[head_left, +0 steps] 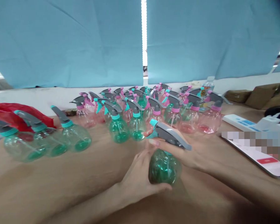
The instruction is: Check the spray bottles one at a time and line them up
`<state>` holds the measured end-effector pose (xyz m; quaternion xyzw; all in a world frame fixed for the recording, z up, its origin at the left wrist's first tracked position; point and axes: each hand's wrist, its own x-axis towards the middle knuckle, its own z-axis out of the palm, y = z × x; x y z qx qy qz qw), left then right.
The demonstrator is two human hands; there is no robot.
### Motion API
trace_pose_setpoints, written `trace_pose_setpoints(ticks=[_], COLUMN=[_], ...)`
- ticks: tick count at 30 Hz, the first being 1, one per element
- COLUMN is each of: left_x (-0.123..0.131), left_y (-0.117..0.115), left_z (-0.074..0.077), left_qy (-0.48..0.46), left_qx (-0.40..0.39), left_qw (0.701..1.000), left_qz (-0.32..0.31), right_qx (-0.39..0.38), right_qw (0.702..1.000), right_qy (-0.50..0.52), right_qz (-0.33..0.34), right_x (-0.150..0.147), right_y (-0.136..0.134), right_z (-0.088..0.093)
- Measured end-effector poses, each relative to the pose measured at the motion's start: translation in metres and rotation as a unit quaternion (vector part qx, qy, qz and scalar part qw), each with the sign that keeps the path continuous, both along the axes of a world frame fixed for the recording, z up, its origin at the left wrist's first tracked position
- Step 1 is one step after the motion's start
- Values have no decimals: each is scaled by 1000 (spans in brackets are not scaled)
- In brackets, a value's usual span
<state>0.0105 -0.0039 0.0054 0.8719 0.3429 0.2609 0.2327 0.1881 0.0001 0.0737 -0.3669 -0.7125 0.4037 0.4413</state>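
Upright on the brown table stands a green spray bottle (164,169) with a grey and turquoise trigger head. My left hand (141,174) wraps round the left side of its round body, thumb across the front. My right hand (175,152) closes round the neck just below the trigger head, with fingers near the turquoise trigger. Just behind are two more green spray bottles (119,129) with turquoise collars. Some fingers of both hands are hidden behind the held bottle.
Several pink and green spray bottles (210,119) crowd the back of the table (93,177). Three green bottles (76,137) stand at left before a red plastic bag (35,113). A phone (254,152), a white power strip (239,123) and cardboard boxes (261,96) lie at right.
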Motion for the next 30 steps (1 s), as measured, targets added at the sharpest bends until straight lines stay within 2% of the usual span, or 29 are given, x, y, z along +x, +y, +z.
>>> trace_pose_setpoints(ticks=[4,8,11,17,25,30], left_x=[-23,-34,-35,-34,-34,-33], left_y=[6,14,17,16,17,16], left_z=[-6,-8,-9,-10,-12,-12], left_qy=[112,159,183,197,199,201], left_qx=[44,73,78,92,107,113], left_qw=[992,982,977,974,972,970], left_qz=[24,70,76,69,69,74], right_qx=[-5,0,35,92,77,83], right_qw=[1000,999,998,995,993,995], right_qy=[23,-42,-40,-18,-85,-46], right_qz=[9,-34,-44,-37,-39,-37], right_x=[-2,3,8,12,15,16], right_y=[10,19,27,32,28,28], right_z=[5,11,7,0,5,1])
